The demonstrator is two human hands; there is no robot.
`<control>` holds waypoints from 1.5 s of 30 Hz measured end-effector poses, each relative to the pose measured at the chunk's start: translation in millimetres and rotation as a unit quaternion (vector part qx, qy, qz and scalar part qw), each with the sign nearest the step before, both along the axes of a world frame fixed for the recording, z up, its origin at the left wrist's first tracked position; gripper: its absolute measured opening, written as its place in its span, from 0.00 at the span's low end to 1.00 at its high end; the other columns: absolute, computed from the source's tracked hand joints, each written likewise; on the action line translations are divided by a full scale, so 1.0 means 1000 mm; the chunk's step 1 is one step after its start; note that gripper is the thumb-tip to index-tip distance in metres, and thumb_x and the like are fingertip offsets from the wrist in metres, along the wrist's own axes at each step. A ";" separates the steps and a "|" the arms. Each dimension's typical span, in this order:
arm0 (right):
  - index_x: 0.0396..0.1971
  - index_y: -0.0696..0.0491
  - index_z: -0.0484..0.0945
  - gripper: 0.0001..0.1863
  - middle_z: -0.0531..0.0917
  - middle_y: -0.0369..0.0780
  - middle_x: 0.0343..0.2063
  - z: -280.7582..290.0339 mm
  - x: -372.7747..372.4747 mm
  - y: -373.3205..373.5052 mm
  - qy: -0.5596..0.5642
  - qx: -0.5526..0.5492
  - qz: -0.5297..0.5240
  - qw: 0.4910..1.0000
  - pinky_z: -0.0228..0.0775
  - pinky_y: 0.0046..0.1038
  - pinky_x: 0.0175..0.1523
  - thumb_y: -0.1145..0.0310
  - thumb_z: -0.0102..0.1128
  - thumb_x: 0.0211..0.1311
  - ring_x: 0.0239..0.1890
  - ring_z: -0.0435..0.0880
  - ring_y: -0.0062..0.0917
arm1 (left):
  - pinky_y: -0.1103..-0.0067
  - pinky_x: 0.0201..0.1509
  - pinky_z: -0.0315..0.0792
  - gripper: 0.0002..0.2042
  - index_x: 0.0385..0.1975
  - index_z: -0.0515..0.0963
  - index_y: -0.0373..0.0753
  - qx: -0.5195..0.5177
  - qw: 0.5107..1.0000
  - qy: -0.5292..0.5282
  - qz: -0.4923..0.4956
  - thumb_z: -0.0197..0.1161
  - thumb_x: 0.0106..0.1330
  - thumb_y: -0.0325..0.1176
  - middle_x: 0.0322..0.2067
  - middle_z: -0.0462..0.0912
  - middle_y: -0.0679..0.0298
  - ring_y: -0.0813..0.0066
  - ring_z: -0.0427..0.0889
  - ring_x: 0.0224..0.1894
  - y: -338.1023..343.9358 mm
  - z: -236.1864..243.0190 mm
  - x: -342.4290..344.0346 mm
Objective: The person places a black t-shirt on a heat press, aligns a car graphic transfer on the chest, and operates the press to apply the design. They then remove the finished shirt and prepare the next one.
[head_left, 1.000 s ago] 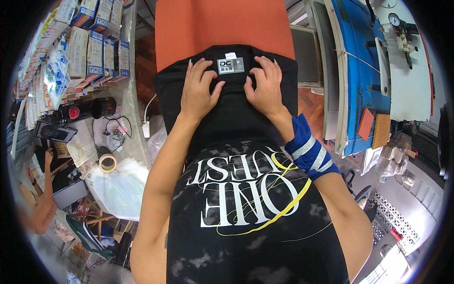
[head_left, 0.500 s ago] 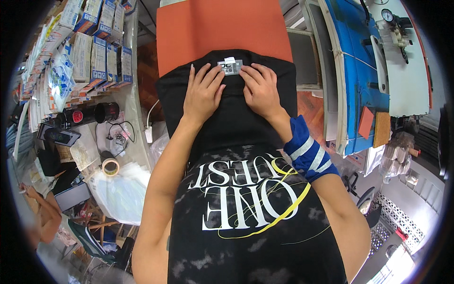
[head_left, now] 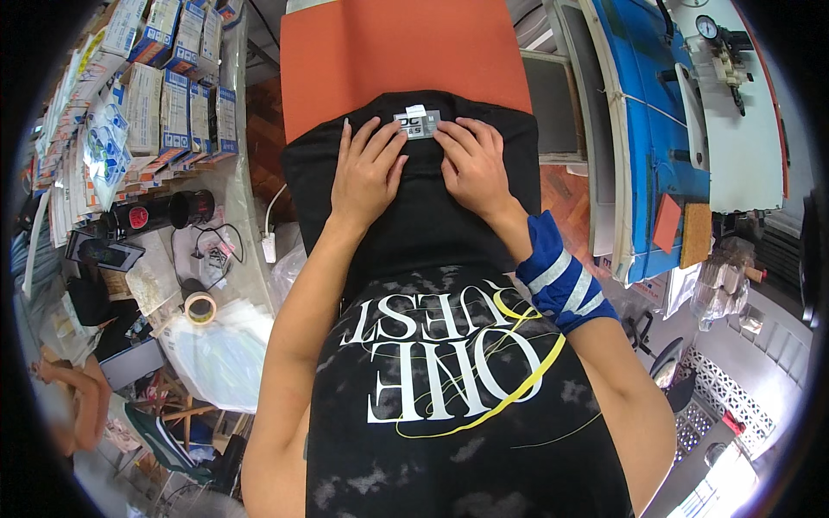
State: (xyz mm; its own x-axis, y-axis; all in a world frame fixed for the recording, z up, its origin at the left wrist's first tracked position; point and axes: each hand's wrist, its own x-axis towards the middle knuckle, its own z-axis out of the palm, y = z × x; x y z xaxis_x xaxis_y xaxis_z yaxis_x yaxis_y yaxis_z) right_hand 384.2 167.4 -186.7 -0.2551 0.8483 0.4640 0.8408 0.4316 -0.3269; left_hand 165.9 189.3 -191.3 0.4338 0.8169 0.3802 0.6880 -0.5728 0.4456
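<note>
A black shirt (head_left: 423,207) is spread over an orange board (head_left: 401,52), its neckline towards the board's far part. Just below the neck edge lies a small greyish film label (head_left: 418,127) with dark print, and a little white tag (head_left: 416,111) shows above it. My left hand (head_left: 367,173) rests flat on the cloth, fingertips at the label's left side. On the other side, my right hand (head_left: 475,164) lies with its fingers stretched out and its fingertips at the label's right edge. Both hands press on the surface without gripping anything.
Boxes (head_left: 173,108) are stacked at the far left above a cluttered table, with a tape roll (head_left: 200,307) and plastic sheets (head_left: 220,358) nearer. Blue-covered equipment (head_left: 661,138) and a pressure gauge (head_left: 707,28) stand right. Another person's arm (head_left: 82,397) shows lower left.
The view has shifted very slightly. Both hands stay at the label's sides with almost no movement. At the left edge, the other person's arm has moved a little.
</note>
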 end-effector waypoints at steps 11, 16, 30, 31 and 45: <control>0.42 0.54 0.83 0.13 0.83 0.46 0.42 0.101 0.042 0.012 0.029 -0.097 -0.030 0.994 0.75 0.40 0.54 0.71 0.63 0.56 0.47 0.84 0.43 | 0.62 0.59 0.71 0.10 0.37 0.81 0.36 -0.014 0.988 -0.142 0.066 0.58 0.57 0.19 0.47 0.83 0.56 0.54 0.80 0.52 0.023 0.067 -0.030; 0.44 0.53 0.86 0.11 0.89 0.41 0.39 0.180 0.279 -0.099 -0.022 0.219 -0.499 0.838 0.79 0.30 0.48 0.63 0.67 0.69 0.40 0.87 0.31 | 0.71 0.49 0.76 0.09 0.36 0.78 0.34 -0.049 0.961 -0.267 0.061 0.54 0.64 0.13 0.43 0.83 0.53 0.60 0.82 0.41 -0.083 0.180 -0.101; 0.53 0.56 0.84 0.45 0.83 0.54 0.56 0.197 0.303 -0.115 -0.197 -0.132 -0.538 0.809 0.64 0.53 0.68 0.25 0.49 0.64 0.63 0.75 0.54 | 0.64 0.54 0.77 0.09 0.34 0.76 0.41 0.027 0.938 -0.105 -0.328 0.67 0.55 0.32 0.38 0.80 0.61 0.62 0.82 0.40 -0.198 0.278 0.031; 0.51 0.55 0.85 0.43 0.83 0.51 0.57 0.194 0.297 -0.118 -0.179 -0.112 -0.546 0.810 0.63 0.53 0.69 0.26 0.51 0.64 0.65 0.72 0.52 | 0.64 0.57 0.76 0.10 0.35 0.76 0.40 0.010 0.923 -0.070 -0.379 0.66 0.54 0.31 0.42 0.80 0.59 0.60 0.81 0.43 -0.198 0.262 0.039; 0.64 0.50 0.73 0.47 0.64 0.50 0.70 0.172 0.099 -0.124 -0.106 0.193 -0.335 0.916 0.59 0.57 0.67 0.44 0.83 0.45 0.68 0.66 0.51 | 0.56 0.53 0.78 0.14 0.41 0.85 0.35 -0.466 0.871 0.127 -0.096 0.62 0.69 0.40 0.39 0.88 0.48 0.45 0.86 0.45 -0.220 0.038 -0.072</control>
